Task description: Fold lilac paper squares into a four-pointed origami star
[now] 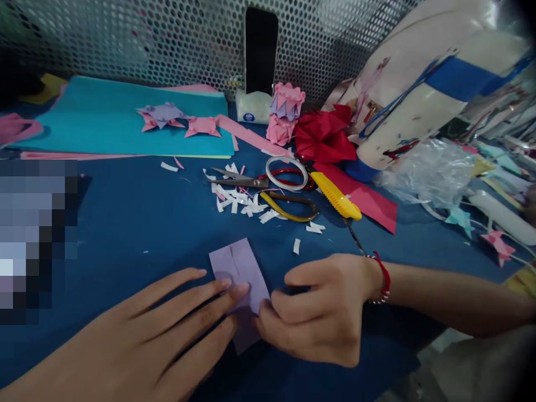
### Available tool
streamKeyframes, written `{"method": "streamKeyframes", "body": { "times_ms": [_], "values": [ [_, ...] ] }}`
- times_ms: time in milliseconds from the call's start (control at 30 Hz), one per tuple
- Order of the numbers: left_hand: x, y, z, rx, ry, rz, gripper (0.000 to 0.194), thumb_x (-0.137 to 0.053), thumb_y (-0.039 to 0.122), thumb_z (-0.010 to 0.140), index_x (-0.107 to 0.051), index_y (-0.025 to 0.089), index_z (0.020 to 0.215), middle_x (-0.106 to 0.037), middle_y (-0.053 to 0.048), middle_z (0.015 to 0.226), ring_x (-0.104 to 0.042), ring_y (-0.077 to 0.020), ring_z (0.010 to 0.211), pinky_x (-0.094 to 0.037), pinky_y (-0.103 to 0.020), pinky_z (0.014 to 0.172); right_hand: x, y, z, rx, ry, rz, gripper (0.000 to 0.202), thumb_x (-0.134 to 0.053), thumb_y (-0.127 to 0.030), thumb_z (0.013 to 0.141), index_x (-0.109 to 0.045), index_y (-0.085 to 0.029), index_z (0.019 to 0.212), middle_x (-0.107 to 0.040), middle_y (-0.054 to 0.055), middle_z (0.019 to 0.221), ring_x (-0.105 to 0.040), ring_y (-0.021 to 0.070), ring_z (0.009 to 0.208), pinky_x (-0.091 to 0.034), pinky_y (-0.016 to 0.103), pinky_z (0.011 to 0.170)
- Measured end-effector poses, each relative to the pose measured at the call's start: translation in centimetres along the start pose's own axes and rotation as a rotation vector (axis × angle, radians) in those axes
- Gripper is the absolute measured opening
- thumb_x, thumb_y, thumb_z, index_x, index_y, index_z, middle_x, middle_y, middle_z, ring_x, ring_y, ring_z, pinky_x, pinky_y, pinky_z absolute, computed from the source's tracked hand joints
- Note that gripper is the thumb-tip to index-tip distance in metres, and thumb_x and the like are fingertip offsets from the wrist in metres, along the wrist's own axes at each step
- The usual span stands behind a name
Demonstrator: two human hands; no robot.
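Note:
A folded light purple sheet of paper (244, 258) lies tilted on the blue tabletop, with a crease or slit showing near its top. My left hand (171, 329) rests flat over the paper's left side, fingers stretched out and slightly apart. At the paper's lower right edge, the curled fingers of my right hand (324, 312) close on it; the thumb and fingertips are partly hidden. A red string bracelet (382, 276) circles my right wrist. Just beyond the paper lie scissors (255, 182), a white tape ring (287, 187) and a yellow cutter (336, 195).
White paper scraps (238, 198) are scattered around the scissors. Blue sheets (104, 123) carry folded paper figures (161, 116). At the back stand a phone (261, 50), a pink paper stack (286, 114) and a red paper flower (324, 135). A white-and-blue cylinder (422, 117) leans at right.

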State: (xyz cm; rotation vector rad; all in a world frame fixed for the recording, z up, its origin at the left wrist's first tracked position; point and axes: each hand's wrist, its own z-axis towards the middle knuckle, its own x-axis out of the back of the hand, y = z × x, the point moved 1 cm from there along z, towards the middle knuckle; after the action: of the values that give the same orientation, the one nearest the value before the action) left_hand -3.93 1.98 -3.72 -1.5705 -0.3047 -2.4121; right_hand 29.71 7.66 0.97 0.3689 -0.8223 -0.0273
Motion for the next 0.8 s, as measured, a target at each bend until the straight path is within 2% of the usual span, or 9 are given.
{"method": "streamKeyframes", "body": {
  "times_ms": [100, 200, 300, 367, 467, 600, 700, 800],
  "values": [
    [0.0, 0.0, 0.0, 0.008, 0.013, -0.022, 0.041, -0.083, 0.054, 0.121, -0.09, 0.04, 0.159, -0.082, 0.001, 0.179, -0.077, -0.029, 0.168, -0.044, -0.051, 0.161, 0.0, -0.3, 0.4, -0.026, -0.02, 0.03, 0.026, -0.091, -0.025, 0.111, -0.095, -0.024, 0.085, -0.084, 0.005, 0.096, -0.073, 0.0172, 0.084, -0.047, 0.032, 0.06],
    [-0.3, -0.1, 0.0, 0.051, 0.034, -0.018, 0.049, -0.081, 0.064, 0.122, -0.088, 0.04, 0.163, -0.084, -0.001, 0.177, -0.079, -0.032, 0.166, -0.05, -0.053, 0.158, 0.1, -0.6, 0.8, -0.166, -0.081, 0.073, 0.029, -0.087, -0.024, 0.116, -0.093, -0.025, 0.088, -0.083, 0.002, 0.097, -0.068, 0.015, 0.082, -0.044, 0.032, 0.06],
    [-0.7, -0.1, -0.2, 0.09, 0.031, -0.049, 0.055, -0.075, 0.071, 0.125, -0.085, 0.04, 0.17, -0.088, -0.002, 0.17, -0.081, -0.031, 0.161, -0.043, -0.05, 0.162, 0.0, -0.6, 1.0, -0.333, -0.115, 0.133, 0.034, -0.077, -0.015, 0.123, -0.091, -0.024, 0.093, -0.081, -0.002, 0.095, -0.061, 0.0138, 0.078, -0.041, 0.035, 0.062],
    [-0.7, -0.1, -0.2, 0.111, 0.03, -0.06, 0.058, -0.072, 0.073, 0.126, -0.083, 0.041, 0.173, -0.088, -0.001, 0.168, -0.08, -0.0293, 0.161, -0.038, -0.045, 0.163, -0.1, -0.4, 1.0, -0.419, -0.165, 0.189, 0.035, -0.071, -0.012, 0.128, -0.089, -0.023, 0.101, -0.083, -0.002, 0.099, -0.063, 0.0144, 0.082, -0.042, 0.035, 0.067],
    [-0.6, -0.2, 0.0, 0.129, 0.04, -0.069, 0.057, -0.07, 0.073, 0.127, -0.081, 0.044, 0.175, -0.086, 0.001, 0.172, -0.077, -0.0282, 0.165, -0.035, -0.042, 0.164, -0.1, -0.1, 0.8, -0.521, -0.247, 0.318, 0.034, -0.065, -0.022, 0.136, -0.085, -0.022, 0.109, -0.084, 0.001, 0.106, -0.063, 0.0165, 0.087, -0.047, 0.034, 0.078],
    [-0.4, -0.4, 0.4, 0.118, 0.046, -0.095, 0.052, -0.07, 0.071, 0.129, -0.085, 0.042, 0.17, -0.087, 0.0, 0.169, -0.078, -0.0278, 0.163, -0.028, -0.046, 0.167, 0.0, 0.1, 0.5, -0.67, -0.267, 0.472, 0.034, -0.06, -0.03, 0.139, -0.078, -0.021, 0.111, -0.08, 0.001, 0.103, -0.061, 0.0193, 0.089, -0.046, 0.037, 0.085],
    [-0.3, -0.5, 0.7, 0.1, 0.045, -0.085, 0.051, -0.071, 0.071, 0.128, -0.086, 0.043, 0.168, -0.089, -0.001, 0.167, -0.079, -0.0287, 0.162, -0.03, -0.047, 0.166, -0.1, 0.0, 0.2, -0.765, -0.305, 0.53, 0.026, -0.069, -0.033, 0.136, -0.077, -0.022, 0.114, -0.079, 0.001, 0.103, -0.06, 0.0201, 0.091, -0.042, 0.037, 0.087],
    [0.0, -0.5, 1.1, 0.103, 0.052, -0.12, 0.052, -0.068, 0.066, 0.131, -0.083, 0.039, 0.173, -0.093, -0.002, 0.156, -0.085, -0.0266, 0.149, -0.023, -0.047, 0.168, -0.3, 0.0, 0.1, -0.805, -0.334, 0.532, 0.021, -0.078, -0.035, 0.132, -0.077, -0.022, 0.116, -0.079, 0.0, 0.103, -0.058, 0.02, 0.091, -0.04, 0.037, 0.087]
  ]
}}
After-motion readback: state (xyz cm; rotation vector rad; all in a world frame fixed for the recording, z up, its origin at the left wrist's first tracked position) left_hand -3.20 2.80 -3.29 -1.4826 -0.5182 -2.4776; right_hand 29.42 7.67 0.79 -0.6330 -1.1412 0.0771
